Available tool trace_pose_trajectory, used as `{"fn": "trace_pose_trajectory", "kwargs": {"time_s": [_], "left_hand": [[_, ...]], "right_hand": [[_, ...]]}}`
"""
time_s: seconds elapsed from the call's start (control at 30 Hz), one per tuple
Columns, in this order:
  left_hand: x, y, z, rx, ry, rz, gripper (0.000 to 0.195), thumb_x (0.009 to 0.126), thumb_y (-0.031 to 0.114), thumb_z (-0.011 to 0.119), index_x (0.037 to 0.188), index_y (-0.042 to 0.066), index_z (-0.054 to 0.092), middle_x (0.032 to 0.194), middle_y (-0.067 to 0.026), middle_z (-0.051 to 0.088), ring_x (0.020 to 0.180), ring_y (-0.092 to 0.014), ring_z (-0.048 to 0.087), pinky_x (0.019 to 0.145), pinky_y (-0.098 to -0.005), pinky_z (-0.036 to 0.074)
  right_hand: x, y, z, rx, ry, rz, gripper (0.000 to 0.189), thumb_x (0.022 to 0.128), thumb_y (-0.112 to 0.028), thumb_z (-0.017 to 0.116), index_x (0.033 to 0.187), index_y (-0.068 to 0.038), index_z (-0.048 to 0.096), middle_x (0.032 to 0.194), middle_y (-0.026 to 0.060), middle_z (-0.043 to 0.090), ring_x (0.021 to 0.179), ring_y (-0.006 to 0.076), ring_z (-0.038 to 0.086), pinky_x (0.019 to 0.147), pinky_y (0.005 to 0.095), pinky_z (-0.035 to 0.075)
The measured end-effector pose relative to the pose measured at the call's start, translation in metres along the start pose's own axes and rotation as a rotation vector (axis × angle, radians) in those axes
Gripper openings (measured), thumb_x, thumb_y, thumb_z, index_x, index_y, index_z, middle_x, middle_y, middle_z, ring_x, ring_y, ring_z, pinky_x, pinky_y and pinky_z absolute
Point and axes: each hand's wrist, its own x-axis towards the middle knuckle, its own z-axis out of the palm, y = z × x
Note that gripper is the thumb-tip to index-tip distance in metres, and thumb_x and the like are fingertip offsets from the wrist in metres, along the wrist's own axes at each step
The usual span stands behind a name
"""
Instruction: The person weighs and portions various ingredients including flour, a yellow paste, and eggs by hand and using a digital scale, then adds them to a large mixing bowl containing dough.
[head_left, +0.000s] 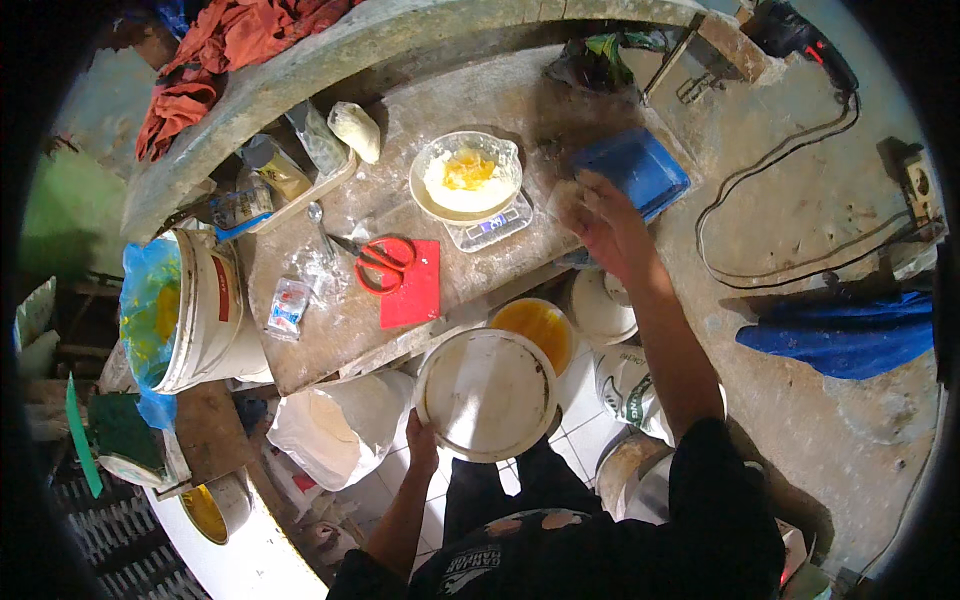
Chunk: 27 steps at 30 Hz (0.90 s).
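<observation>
My left hand (422, 442) grips the rim of a round white plastic lid (487, 394) in front of my body. My right hand (607, 225) is raised at the table's right side, fingers bent, beside a blue plastic container (637, 172). A pale blur shows at its fingertips; whether it is something held is not clear. To its left, a white bowl (420, 199) with white powder and a yellow-orange mass (469, 171) rests on a digital kitchen scale (480, 236). Partly behind the lid, a bucket holds an orange-yellow substance (536, 326).
On the worktable (337, 330) lie red-handled scissors (382, 262), a red scraper sheet (411, 296), a spoon (316, 217) and a small sachet (289, 307). A lined bucket (206, 300) stands left. An open white sack (337, 435) is below. A corded power tool (806, 49) lies upper right.
</observation>
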Motion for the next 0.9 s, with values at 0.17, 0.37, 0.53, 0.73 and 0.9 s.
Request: {"fn": "trace_pose_trajectory", "kwargs": {"time_s": [0.17, 0.37, 0.53, 0.73, 0.9], "left_hand": [[0.009, -0.02, -0.015, 0.075, 0.07, -0.088, 0.043, 0.082, -0.006, 0.048, 0.124, 0.001, 0.051, 0.115, -0.0085, 0.059, 0.107, -0.017, 0.055, 0.093, -0.0312, 0.045], [0.015, -0.029, -0.03, 0.041, 0.098, -0.087, 0.045, 0.077, -0.008, 0.046, 0.12, 0.001, 0.053, 0.107, -0.0078, 0.059, 0.098, -0.018, 0.057, 0.087, -0.0311, 0.046], [0.019, -0.033, -0.037, 0.158, 0.144, -0.092, 0.046, 0.076, -0.007, 0.048, 0.121, 0.002, 0.052, 0.104, -0.0072, 0.059, 0.093, -0.017, 0.058, 0.08, -0.0306, 0.048], [0.022, -0.041, -0.047, 0.173, 0.137, -0.128, 0.046, 0.079, -0.003, 0.05, 0.124, 0.002, 0.049, 0.1, -0.0055, 0.058, 0.087, -0.015, 0.058, 0.07, -0.0281, 0.049], [0.01, -0.041, -0.054, 0.074, 0.23, -0.215, 0.047, 0.081, 0.002, 0.05, 0.128, 0.004, 0.048, 0.101, -0.0045, 0.057, 0.086, -0.016, 0.056, 0.069, -0.0279, 0.048]], "right_hand": [[-0.085, 0.041, -0.071, -0.01, 0.192, 0.107, 0.029, 0.094, -0.01, 0.06, 0.122, -0.006, 0.055, 0.115, 0.01, 0.063, 0.103, 0.0225, 0.064, 0.092, 0.0372, 0.054], [-0.14, 0.074, -0.097, -0.02, 0.426, 0.212, 0.024, 0.093, -0.008, 0.062, 0.116, -0.004, 0.059, 0.111, 0.0098, 0.065, 0.097, 0.0217, 0.066, 0.09, 0.0361, 0.056], [-0.163, 0.092, -0.118, -0.012, 0.449, 0.238, 0.024, 0.092, -0.006, 0.063, 0.115, -0.004, 0.06, 0.108, 0.0083, 0.066, 0.095, 0.0195, 0.066, 0.088, 0.0339, 0.055], [-0.161, 0.099, -0.117, -0.189, 0.377, 0.24, 0.024, 0.091, -0.01, 0.065, 0.114, -0.003, 0.062, 0.103, 0.0076, 0.068, 0.091, 0.0192, 0.066, 0.085, 0.0348, 0.054], [-0.144, 0.126, -0.148, -1.014, 0.322, 0.232, 0.022, 0.088, -0.019, 0.067, 0.1, 0.0, 0.068, 0.095, 0.0098, 0.071, 0.088, 0.0222, 0.068, 0.08, 0.0368, 0.054]]}}
